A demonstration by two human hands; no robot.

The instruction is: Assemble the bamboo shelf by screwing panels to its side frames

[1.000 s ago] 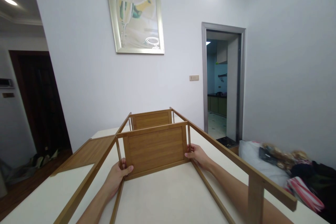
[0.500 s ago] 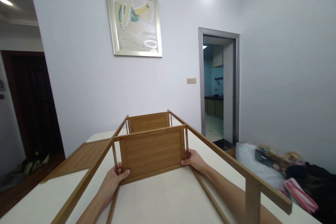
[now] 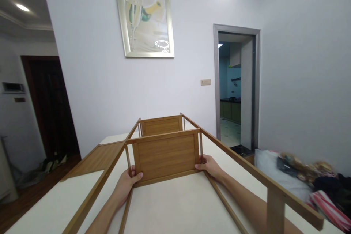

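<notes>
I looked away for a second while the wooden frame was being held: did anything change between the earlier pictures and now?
Hardly anything. Only the view swung a little; nothing was taken hold of or let go. The left hand still grips the lower left corner of the near wooden panel, the right hand its lower right corner. The panel stands upright between the long rails on the white table, as before.

A white tabletop (image 3: 178, 204) carries a bamboo frame (image 3: 164, 153) lying across its middle. A flat wooden panel (image 3: 95, 159) rests at its far left edge.
</notes>
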